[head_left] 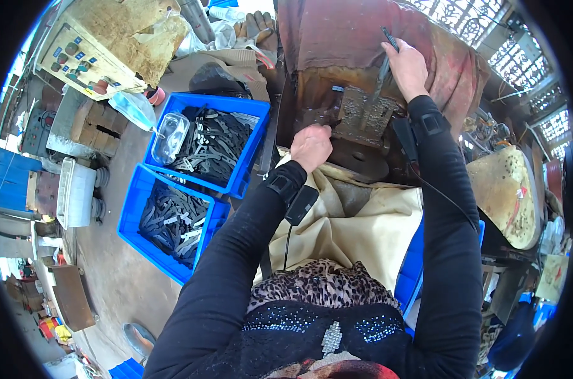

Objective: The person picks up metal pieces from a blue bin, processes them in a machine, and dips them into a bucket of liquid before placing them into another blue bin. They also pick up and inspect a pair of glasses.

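My right hand (408, 68) is closed around a dark narrow strip (389, 38), whose end sticks out past the fingers at the far side of the machine. Beside that hand, a grey bar (380, 81) slants down toward a wet, pitted metal block (361, 117). My left hand (311, 147) is curled into a fist at the near left edge of the machine bed. Something small and dark seems to show by its fingertips, but I cannot make out what. A round brown metal plate (359, 165) lies between the block and the cream cloth (362, 211) in front of me.
Two blue bins (259, 136) (128, 215) on my left hold several dark flat metal strips. A clear plastic container (170, 140) rests on the farther one. A control box with knobs (78, 63) stands far left. Red cloth (337, 38) hangs behind the machine; a stained padded board (506, 196) is right.
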Demonstrator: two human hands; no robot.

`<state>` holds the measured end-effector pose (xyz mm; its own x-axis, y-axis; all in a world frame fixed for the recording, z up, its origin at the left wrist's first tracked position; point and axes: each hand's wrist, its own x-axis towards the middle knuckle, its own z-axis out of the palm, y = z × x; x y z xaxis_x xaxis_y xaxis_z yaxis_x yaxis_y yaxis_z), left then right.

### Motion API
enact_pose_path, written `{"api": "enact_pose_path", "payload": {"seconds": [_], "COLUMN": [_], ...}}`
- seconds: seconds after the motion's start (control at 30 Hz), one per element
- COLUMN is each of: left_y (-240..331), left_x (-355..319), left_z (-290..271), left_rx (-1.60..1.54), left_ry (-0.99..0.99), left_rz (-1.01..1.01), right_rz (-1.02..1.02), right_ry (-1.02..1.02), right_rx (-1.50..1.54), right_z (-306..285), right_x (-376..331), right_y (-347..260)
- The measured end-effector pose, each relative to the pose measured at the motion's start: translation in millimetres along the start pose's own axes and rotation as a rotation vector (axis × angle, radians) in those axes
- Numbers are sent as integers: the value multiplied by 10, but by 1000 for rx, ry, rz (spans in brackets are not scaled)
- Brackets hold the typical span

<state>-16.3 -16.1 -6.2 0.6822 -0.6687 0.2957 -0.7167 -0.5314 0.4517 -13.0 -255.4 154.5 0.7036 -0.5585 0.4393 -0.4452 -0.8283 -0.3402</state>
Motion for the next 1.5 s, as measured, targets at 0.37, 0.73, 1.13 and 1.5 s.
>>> {"api": "enact_pose_path", "payload": {"seconds": [0.37,0.73,1.13,1.5], "left_y": [25,46,46,29], "left_x": [-16,-18,-4,-10], "left_z": [-43,-89,-90,-73], "left_rx": [5,-34,-32,-27], "left_ry": [-16,-50,-91,-78], "left_rz": [12,8,-10,8], "right_rz": [38,36,31,24], "right_ry": [-12,12,-21,-57], "right_rx": [58,111,126,118], "right_z": [139,216,206,206], "right_x": [92,105,129,164], "right_y": [-2,46,71,92]}}
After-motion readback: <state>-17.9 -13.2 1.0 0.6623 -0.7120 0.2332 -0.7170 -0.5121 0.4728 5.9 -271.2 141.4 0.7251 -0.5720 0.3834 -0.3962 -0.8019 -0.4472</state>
